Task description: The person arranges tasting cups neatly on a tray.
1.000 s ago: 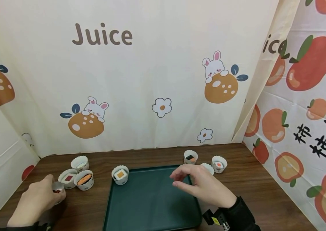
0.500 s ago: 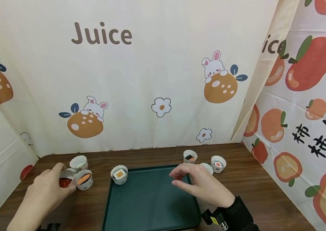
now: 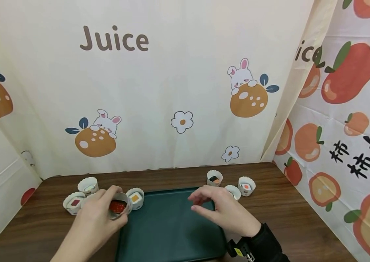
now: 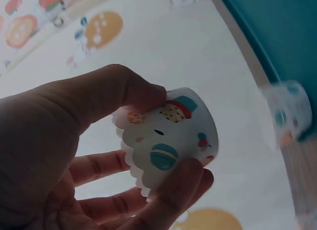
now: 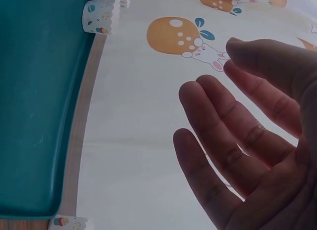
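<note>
My left hand (image 3: pixel 94 214) grips a white scalloped paper cup (image 4: pixel 166 133) between thumb and fingers. Something bright red on black, like a piece of roe sushi (image 3: pixel 118 206), lies inside it. This cup is at the left edge of the dark green tray (image 3: pixel 171 229), close to a cup with a yellow-and-white piece (image 3: pixel 135 199) by the tray's back left corner. Over the tray's right side hovers my right hand (image 3: pixel 225 211), fingers loosely bent and holding nothing. The right wrist view shows its relaxed fingers (image 5: pixel 213 128) apart from the tray.
On the left stand a cup with a white piece (image 3: pixel 88 185) and one with a dark red piece (image 3: pixel 73 203); another is mostly hidden by my left hand. Several cups, one with an orange-and-black piece (image 3: pixel 214 178), stand behind the tray at right. A printed curtain (image 3: pixel 158 83) hangs behind the table.
My left hand has carried the roe cup from the left part of the table rightward to the tray's left edge, passing the left cups. My right hand has stayed nearly still.
</note>
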The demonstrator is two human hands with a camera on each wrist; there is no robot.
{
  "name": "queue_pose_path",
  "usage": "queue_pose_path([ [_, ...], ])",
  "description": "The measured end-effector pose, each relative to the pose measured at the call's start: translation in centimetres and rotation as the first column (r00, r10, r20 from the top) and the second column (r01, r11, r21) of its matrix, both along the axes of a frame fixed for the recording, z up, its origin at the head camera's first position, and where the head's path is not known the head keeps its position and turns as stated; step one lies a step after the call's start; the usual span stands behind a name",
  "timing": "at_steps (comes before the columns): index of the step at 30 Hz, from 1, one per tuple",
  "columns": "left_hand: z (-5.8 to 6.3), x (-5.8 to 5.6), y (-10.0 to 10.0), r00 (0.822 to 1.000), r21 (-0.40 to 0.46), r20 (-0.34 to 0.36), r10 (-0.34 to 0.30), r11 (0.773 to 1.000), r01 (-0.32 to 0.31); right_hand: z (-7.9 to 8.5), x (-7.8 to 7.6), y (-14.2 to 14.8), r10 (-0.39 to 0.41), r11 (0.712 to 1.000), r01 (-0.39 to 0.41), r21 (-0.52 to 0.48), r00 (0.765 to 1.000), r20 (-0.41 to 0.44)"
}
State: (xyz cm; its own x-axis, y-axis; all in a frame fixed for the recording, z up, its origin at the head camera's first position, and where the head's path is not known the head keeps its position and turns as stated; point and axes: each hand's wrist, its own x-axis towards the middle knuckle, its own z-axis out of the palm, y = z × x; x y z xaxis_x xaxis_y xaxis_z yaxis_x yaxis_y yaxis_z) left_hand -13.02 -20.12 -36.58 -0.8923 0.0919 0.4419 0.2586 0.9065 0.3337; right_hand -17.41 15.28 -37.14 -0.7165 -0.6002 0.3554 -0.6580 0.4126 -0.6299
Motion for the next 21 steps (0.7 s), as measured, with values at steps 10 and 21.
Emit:
queue_pose_path([
  [10, 0.7, 0.4, 4.8, 0.987, 0.066, 0.07, -0.145, 0.988, 0.141, -0.3, 0.4, -1.1, -0.017, 0.999, 0.019, 0.027, 0.996, -0.087],
  [21, -0.2, 0.0, 7.8, 0.955, 0.087, 0.094, -0.282, 0.958, 0.274, -0.6, 0.4, -1.6, 0.029, 0.999, -0.028, 0.023, 0.998, -0.051],
])
